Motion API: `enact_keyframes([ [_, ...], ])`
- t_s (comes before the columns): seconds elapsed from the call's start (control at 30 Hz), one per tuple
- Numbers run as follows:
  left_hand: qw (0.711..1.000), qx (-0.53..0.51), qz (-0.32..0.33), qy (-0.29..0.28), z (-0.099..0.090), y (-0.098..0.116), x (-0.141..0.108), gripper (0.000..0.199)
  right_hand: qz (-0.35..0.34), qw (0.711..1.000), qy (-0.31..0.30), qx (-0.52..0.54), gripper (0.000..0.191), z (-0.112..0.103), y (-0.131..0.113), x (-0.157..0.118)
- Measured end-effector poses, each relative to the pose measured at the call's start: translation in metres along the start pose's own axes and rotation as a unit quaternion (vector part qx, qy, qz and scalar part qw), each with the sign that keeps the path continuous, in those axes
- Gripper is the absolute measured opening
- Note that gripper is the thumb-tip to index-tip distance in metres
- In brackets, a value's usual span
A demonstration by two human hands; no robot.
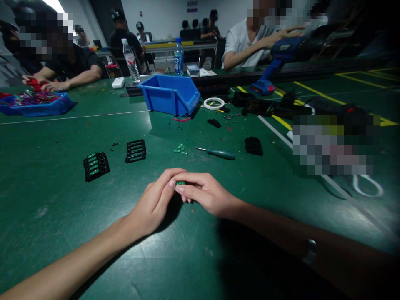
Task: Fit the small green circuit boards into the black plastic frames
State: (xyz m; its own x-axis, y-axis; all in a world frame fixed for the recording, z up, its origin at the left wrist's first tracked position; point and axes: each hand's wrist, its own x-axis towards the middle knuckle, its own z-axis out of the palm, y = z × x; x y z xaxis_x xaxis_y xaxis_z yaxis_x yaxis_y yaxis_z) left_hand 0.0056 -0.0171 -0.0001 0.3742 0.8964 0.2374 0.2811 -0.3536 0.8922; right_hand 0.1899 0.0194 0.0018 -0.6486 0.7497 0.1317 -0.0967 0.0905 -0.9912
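Above the near part of a green table (175, 258), a person's two hands meet at the fingertips around a small green board (180, 183). The right hand (211, 193) pinches the board between thumb and forefinger, while the left hand (156, 198) has its fingers bent and its thumb tip right at the board's left end; whether it grips the piece too, one cannot tell. Beyond the hands lie a few loose green pieces (184, 153), with a green-handled screwdriver (220, 153) just to their right and a black block (253, 146) farther right. To the left are a slotted black frame (143, 149) and a black holder (103, 160) with green pieces in it. A blue bin (161, 100) stands farther back, near a white ring (206, 104).
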Motion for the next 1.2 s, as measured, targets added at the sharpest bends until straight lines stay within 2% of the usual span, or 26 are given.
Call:
enact_keyframes([
  [0.73,1.0,-0.013,0.001,0.001,0.0018,0.0015,0.0017,0.034,-0.007,1.0,-0.002,-0.01,0.015,-0.0004,-0.0011,0.0013],
  [1.03,0.999,-0.035,-0.015,0.01,-0.0006,0.0013,0.0009,0.035,-0.001,1.0,0.003,0.001,0.022,0.0003,0.0008,-0.0002],
  [1.2,0.997,-0.07,-0.015,-0.011,-0.0038,0.0002,0.0004,0.034,0.003,1.0,-0.001,-0.01,0.025,-0.0011,-0.0008,-0.0003],
])
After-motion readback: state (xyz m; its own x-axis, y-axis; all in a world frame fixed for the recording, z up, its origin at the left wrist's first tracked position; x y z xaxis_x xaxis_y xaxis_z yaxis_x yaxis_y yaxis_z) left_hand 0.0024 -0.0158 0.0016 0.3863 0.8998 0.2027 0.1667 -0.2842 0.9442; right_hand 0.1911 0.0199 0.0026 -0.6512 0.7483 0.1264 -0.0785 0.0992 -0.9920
